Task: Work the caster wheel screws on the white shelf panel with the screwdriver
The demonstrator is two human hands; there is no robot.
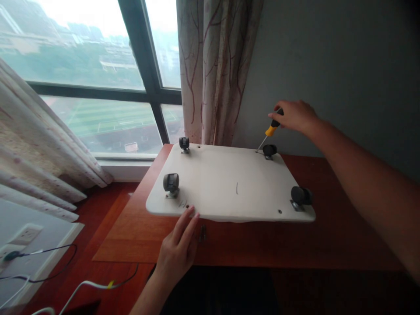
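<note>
A white board [216,179] with rounded corners lies flat on the table, with a black swivel caster [171,183] standing up at each corner. My right hand [295,116] is wrapped round the black and yellow handle of a screwdriver [271,131]. The tool is tilted, and its tip meets the board's far edge just left of the far right caster [269,150]. With fingers stretched out, my left hand [179,249] rests its fingertips on the near edge, beside a dark hole [187,206]. Another hole [280,211] shows near the front right caster [301,196].
The brown wooden table [131,238] carries a few small metal pieces, apparently screws [202,232], below the board's near edge. Behind are a curtain [216,74], a window and a grey wall. Cables [88,283] run across the floor at lower left.
</note>
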